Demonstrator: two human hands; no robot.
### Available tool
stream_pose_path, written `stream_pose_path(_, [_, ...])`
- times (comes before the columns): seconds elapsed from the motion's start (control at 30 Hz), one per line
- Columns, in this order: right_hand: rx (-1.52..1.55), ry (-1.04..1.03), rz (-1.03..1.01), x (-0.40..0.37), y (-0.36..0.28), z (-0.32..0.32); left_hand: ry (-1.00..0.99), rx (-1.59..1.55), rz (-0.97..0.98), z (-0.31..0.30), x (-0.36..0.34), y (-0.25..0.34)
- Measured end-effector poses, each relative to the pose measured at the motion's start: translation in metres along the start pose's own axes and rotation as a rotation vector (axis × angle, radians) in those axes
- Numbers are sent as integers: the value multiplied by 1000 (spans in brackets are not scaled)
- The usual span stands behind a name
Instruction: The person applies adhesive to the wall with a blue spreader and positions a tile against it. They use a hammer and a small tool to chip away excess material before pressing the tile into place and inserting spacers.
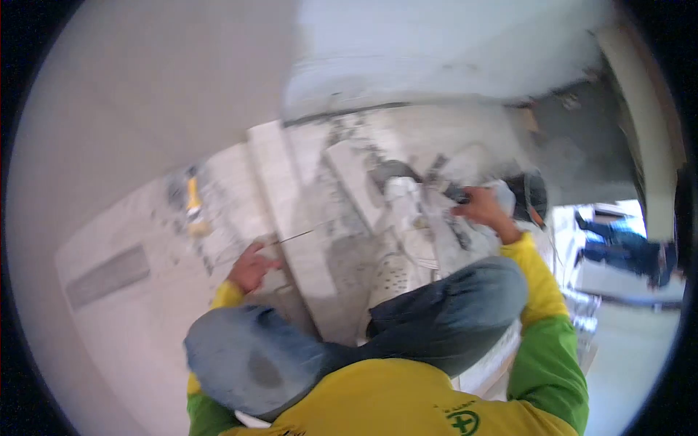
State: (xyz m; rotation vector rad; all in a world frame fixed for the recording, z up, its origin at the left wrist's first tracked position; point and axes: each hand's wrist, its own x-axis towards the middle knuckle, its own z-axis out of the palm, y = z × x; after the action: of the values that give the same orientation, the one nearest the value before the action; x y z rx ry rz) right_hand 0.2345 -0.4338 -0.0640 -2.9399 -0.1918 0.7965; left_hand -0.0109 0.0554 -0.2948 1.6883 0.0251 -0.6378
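You sit low over the pale floor (171, 309), knees parted, which likely leaves the long pale strip (288, 207) running between them within reach of both hands. A yellow-handled tool (193, 196) lies beyond your left hand (252, 270), probably set aside but close. That hand is spread, holding nothing visible beside the strip, perhaps for balance. Your right hand (485, 209), out past your right knee, seems to pinch a dark object (456, 193), too blurred to name.

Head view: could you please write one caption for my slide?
Left hand open beside pale slabs, right hand at a small dark object; a yellow-handled tool lies farther left.
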Motion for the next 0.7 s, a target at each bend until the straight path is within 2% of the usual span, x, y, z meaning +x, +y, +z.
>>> stream_pose_path(0.03, [59,61,10,-1,17,18,91,107,404,-6,-3,-7])
stream_pose_path(0.07, [239,42,71,-2,30,38,70,-233,-79,-13,-17,38])
stream_pose_path(0.1, [207,73,73,-4,40,60,73,-212,-125,-22,-24,73])
stream_pose_path(0.13, [402,-15,232,-6,43,77,77,-186,-168,-31,-27,102])
stream_pose_path(0.2, [530,29,309,-17,67,120,115,-270,-111,-43,-23,157])
stream_pose_path(0.23, [535,5,286,-23,78,140,107,-198,-105,-51,-18,181])
stream_pose_path(0.27, [528,144,253,-9,106,193,103,-128,-95,-58,-9,206])
stream_pose_path(0.37, [492,189,529,-42,92,210,-18,-21,17,-57,23,293])
stream_pose_path(0.43, [555,184,541,-55,101,220,-110,175,28,-32,49,353])
stream_pose_path(0.53, [665,210,543,-59,107,238,-225,381,163,21,110,405])
stream_pose_path(0.57, [558,317,449,-67,110,241,-249,383,278,49,132,419])
stream_pose_path(0.6, [445,418,353,-73,113,243,-261,398,292,75,146,436])
stream_pose_path(0.7, [555,551,378,-94,116,226,-282,380,387,170,176,492])
